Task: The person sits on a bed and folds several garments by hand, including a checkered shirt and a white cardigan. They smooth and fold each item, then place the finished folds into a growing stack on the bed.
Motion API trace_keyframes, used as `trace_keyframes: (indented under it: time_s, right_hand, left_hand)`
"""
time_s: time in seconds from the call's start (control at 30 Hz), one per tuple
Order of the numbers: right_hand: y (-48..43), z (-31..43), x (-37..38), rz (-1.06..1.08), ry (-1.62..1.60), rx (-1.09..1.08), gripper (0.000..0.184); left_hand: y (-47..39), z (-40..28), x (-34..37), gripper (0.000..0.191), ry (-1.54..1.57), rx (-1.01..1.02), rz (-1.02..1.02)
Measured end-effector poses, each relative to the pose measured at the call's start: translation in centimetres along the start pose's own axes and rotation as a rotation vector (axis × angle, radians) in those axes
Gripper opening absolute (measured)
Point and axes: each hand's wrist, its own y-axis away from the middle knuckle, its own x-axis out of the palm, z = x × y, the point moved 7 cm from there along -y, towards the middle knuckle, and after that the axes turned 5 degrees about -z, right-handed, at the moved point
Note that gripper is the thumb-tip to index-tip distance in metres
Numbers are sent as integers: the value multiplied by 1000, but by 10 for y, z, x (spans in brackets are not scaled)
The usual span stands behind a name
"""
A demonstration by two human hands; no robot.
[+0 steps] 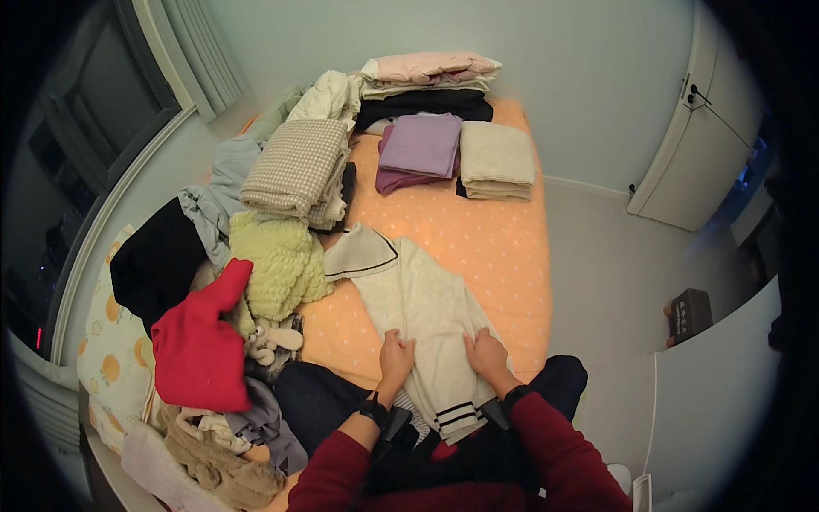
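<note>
A cream knit sweater [419,294] with a wide sailor-style collar edged in a dark line lies lengthwise before me on the orange bedsheet [505,275]. Its collar points away from me. One cuff [459,415] with dark stripes rests over my lap. My left hand [397,358] pinches the sweater's left edge between thumb and fingers. On the opposite edge, my right hand [486,355] grips the fabric in the same way. Part of a striped cloth [413,413] shows beneath the sweater near my left wrist.
Left of me are a red garment [201,352], a yellow-green fluffy cloth [278,265], a plush toy [275,339] and a black garment [157,262]. Farther back stand a folded checked blanket [297,166], purple folded cloth [422,144] and cream folded knitwear [498,160]. The bed's edge drops to floor at right.
</note>
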Motion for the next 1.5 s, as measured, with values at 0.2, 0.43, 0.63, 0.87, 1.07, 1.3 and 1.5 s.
trace_keyframes:
  time_s: [0.2,0.43,0.63,0.87,1.07,1.3,1.5]
  right_hand:
    - [23,5,8,-8,30,-142,41]
    - [31,-8,-1,95,20,-16,47]
    - [49,-8,7,239,116,-132,48]
    - [52,-11,-8,251,74,-93,32]
    - [73,28,-13,157,77,-736,43]
    - [153,15,-2,892,169,-861,52]
    - [56,40,-2,552,1,-513,39]
  left_hand:
    - [33,-9,3,43,-78,87,115]
    - [38,10,-4,42,16,-6,90]
    - [55,4,-1,45,29,39,126]
    - [54,-9,-13,52,-117,86,125]
    - [75,-54,3,61,-238,627,285]
    - [113,-50,-3,54,-397,675,610]
    - [114,-56,13,14,-285,618,557]
